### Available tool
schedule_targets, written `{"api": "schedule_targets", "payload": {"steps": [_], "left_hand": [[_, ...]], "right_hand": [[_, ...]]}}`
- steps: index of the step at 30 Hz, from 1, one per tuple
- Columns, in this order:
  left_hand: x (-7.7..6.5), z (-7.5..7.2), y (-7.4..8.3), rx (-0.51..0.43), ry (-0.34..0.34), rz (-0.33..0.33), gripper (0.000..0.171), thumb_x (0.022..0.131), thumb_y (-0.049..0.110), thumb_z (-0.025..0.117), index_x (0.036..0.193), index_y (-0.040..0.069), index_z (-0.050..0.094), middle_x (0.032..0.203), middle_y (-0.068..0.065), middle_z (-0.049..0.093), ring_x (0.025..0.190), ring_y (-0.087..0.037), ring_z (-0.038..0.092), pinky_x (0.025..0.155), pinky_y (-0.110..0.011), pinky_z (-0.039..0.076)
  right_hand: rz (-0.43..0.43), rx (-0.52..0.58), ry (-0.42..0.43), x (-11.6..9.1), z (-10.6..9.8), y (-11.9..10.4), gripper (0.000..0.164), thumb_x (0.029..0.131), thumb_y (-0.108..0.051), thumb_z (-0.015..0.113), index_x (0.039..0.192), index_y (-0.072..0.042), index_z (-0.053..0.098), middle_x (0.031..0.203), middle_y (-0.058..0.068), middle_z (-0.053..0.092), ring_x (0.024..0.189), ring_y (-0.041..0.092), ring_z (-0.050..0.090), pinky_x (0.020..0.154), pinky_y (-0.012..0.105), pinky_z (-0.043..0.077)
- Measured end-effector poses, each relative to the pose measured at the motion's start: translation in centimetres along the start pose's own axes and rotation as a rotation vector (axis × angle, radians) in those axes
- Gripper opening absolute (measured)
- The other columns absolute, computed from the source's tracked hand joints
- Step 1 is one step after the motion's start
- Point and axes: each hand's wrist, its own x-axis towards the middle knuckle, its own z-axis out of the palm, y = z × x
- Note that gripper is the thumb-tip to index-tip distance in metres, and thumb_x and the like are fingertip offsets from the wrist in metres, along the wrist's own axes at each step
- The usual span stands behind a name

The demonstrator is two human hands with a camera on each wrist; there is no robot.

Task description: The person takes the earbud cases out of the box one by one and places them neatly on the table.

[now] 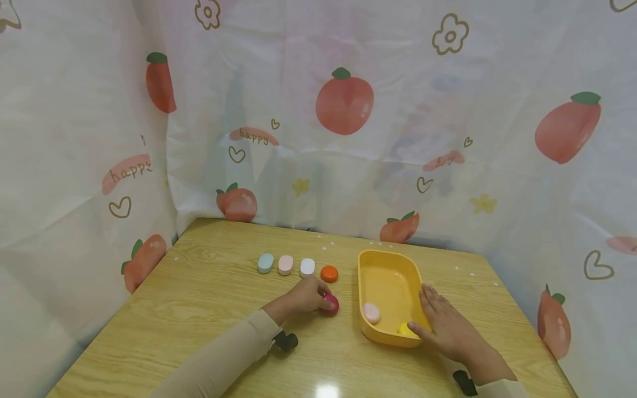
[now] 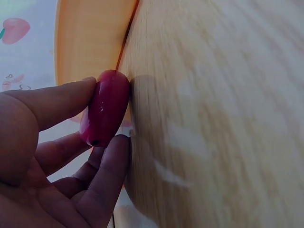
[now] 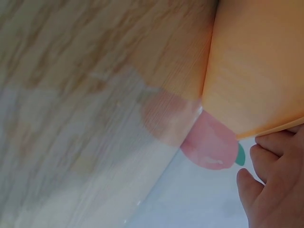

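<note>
My left hand (image 1: pixel 306 297) pinches a crimson rounded disc (image 2: pixel 107 107) between thumb and fingers, low over the table. In the head view the disc lies left of a yellow tub (image 1: pixel 365 329). Against the tub's right side rests my right hand (image 1: pixel 450 331), its fingers stretched along the outer wall and the thumb over the rim. Inside the tub, near its front end, are a pale pink disc (image 1: pixel 371 313) and a yellow piece (image 1: pixel 405 329), partly covered by the front wall and thumb.
Behind my left hand a row stands on the wooden table (image 1: pixel 199 309): a mint piece (image 1: pixel 266 263), a pink piece (image 1: pixel 285 265), a white piece (image 1: pixel 307 267) and an orange disc (image 1: pixel 329 273). Printed curtains (image 1: pixel 293 83) enclose the table's back and sides.
</note>
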Motion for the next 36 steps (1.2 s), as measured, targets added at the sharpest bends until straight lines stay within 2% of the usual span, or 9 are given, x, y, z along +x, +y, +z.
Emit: {"api": "schedule_targets", "payload": {"steps": [9,12,18,25,31,36], "left_hand": [[0.0,0.1,0.1,-0.006,-0.012,-0.034,0.027,0.081,0.019,0.082,0.102,0.006,0.071,0.084,0.000,0.062,0.069,-0.015,0.059,0.059,-0.027,0.053],[0.0,0.1,0.0,0.005,-0.012,-0.043,0.027,0.081,0.020,0.082,0.101,0.007,0.071,0.084,0.001,0.062,0.069,-0.015,0.059,0.059,-0.026,0.053],[0.2,0.1,0.1,0.025,-0.023,-0.041,0.027,0.082,0.021,0.081,0.102,0.006,0.071,0.083,0.001,0.062,0.067,-0.014,0.059,0.058,-0.026,0.052],[0.3,-0.5,0.3,0.070,-0.047,-0.021,0.032,0.083,0.024,0.079,0.106,0.004,0.069,0.083,0.000,0.062,0.062,-0.014,0.061,0.057,-0.026,0.052],[0.4,-0.9,0.3,0.085,-0.052,-0.011,0.032,0.086,0.026,0.077,0.109,0.004,0.069,0.091,-0.001,0.066,0.074,-0.013,0.061,0.066,-0.029,0.053],[0.9,-1.3,0.9,0.112,-0.021,0.020,0.030,0.088,0.029,0.073,0.108,0.006,0.070,0.095,0.002,0.066,0.085,-0.013,0.058,0.076,-0.031,0.051]], "right_hand": [[-0.001,0.009,-0.001,-0.2,0.1,0.2,0.088,0.098,-0.058,0.045,0.149,0.010,0.023,0.158,0.024,0.012,0.144,0.040,0.012,0.113,0.027,-0.010],[-0.001,0.005,-0.002,-0.2,0.1,0.3,0.087,0.098,-0.058,0.045,0.149,0.010,0.023,0.158,0.024,0.012,0.144,0.040,0.012,0.115,0.030,-0.008],[-0.002,0.010,0.001,-0.2,0.1,0.2,0.087,0.098,-0.057,0.046,0.149,0.010,0.024,0.158,0.024,0.012,0.144,0.040,0.012,0.118,0.044,0.005],[-0.008,0.009,0.003,-0.2,-0.1,0.0,0.087,0.098,-0.057,0.046,0.148,0.010,0.024,0.158,0.024,0.013,0.144,0.040,0.013,0.118,0.038,0.000],[-0.017,0.010,0.001,-0.1,-0.2,0.1,0.087,0.098,-0.056,0.046,0.148,0.011,0.023,0.158,0.024,0.012,0.143,0.041,0.013,0.118,0.043,0.005],[-0.023,0.015,0.002,-0.1,0.0,0.3,0.087,0.098,-0.056,0.047,0.148,0.011,0.023,0.157,0.025,0.012,0.143,0.042,0.013,0.117,0.038,0.000]]}}
